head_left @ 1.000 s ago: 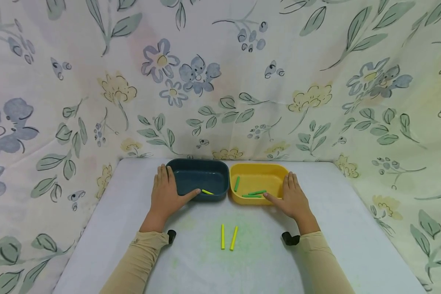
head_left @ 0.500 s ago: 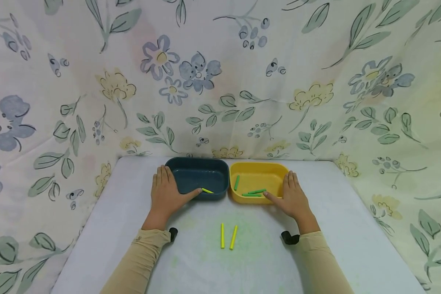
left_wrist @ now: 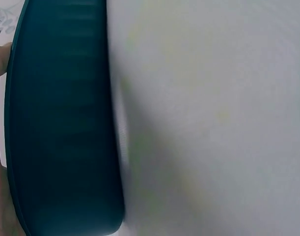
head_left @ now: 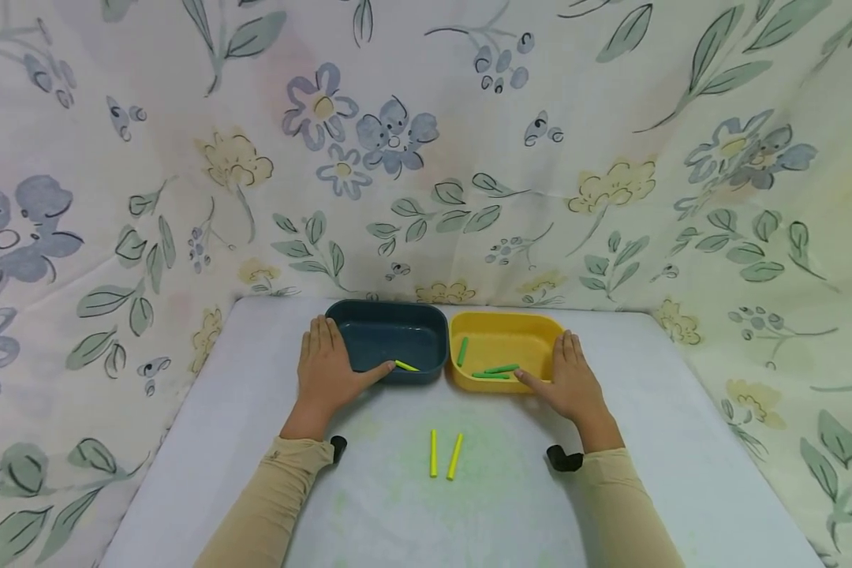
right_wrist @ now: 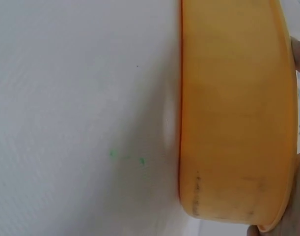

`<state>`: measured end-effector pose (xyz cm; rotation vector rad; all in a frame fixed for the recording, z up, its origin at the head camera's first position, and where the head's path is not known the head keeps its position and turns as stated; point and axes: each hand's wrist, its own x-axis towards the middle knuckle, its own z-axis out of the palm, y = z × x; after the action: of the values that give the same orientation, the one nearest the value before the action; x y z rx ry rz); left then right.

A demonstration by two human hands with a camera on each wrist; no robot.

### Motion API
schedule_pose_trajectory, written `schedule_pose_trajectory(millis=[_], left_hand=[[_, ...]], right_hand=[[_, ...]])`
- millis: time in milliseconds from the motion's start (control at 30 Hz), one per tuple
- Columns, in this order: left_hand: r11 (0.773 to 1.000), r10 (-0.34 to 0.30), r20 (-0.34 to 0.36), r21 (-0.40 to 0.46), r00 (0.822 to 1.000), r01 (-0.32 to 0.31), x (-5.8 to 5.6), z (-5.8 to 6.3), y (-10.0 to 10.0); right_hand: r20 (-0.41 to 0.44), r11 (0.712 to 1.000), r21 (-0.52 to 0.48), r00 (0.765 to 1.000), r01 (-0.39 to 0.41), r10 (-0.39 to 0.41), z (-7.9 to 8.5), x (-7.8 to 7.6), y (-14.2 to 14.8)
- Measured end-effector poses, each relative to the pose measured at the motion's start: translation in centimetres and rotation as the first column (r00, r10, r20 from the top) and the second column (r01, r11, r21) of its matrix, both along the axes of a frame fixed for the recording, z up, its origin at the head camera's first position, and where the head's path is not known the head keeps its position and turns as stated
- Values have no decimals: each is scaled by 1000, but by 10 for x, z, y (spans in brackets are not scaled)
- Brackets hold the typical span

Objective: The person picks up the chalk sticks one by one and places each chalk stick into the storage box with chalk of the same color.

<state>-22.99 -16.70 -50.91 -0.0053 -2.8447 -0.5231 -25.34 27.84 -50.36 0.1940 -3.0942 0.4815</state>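
My left hand [head_left: 330, 375] rests along the left end of a dark blue plastic tub [head_left: 390, 335], fingers straight and thumb stretched to its front rim. On the other side, my right hand [head_left: 571, 383] lies against the right end of a yellow tub [head_left: 507, 339], also with straight fingers, its thumb at the front rim. One yellow chalk-like stick [head_left: 406, 366] lies in the blue tub beside the left thumb. Several green sticks [head_left: 463, 351] are in the yellow tub. The wrist views show the front walls of the blue tub [left_wrist: 61, 118] and the yellow tub [right_wrist: 233, 113] close up.
Two yellow sticks, a left one [head_left: 434, 454] and a slightly tilted right one [head_left: 455, 456], lie between my forearms on the white tablecloth [head_left: 383, 505]. Faint green and yellow smudges mark the cloth. A floral curtain [head_left: 426, 244] hangs right behind the tubs, which stand side by side.
The head view has shifted slightly. Both hands, the tubs and the sticks keep the same places relative to each other.
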Motion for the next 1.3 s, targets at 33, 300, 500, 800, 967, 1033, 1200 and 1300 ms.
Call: schedule_pose_trajectory(millis=[33,300,500,800,967,1033,1200,1300], left_hand=[[1000,-3,-9,-2,1000,3,0,0,1],[1000,-13,-1,-15,1000,13,0,-2,6],[1000,-4,9,-16,1000,4,0,1,6],[1000,11,20,-28,1000,-10,-1,3,3],[1000,7,23,-19,1000,-7,-2,3,2],[1000,6,27,-20,1000,-6,-3,2,1],[1000,7,38,-23,999,-6,-4,0,1],[1000,6,32,-15,999,-5,-4,0,1]], right_hand=[[-1,1000,-6,1000,2,-2,0,1,1],[-83,999,-50,996,17,-21,6,9,7],[-173,994,-106,985,-25,7,17,16,-5],[-190,975,-204,981,-87,48,32,45,-35],[-171,953,-276,982,-127,82,34,62,-50],[-169,935,-315,979,-160,110,34,68,-55],[-175,895,-379,968,-235,180,33,82,-65],[-174,893,-375,965,-248,195,32,89,-70]])
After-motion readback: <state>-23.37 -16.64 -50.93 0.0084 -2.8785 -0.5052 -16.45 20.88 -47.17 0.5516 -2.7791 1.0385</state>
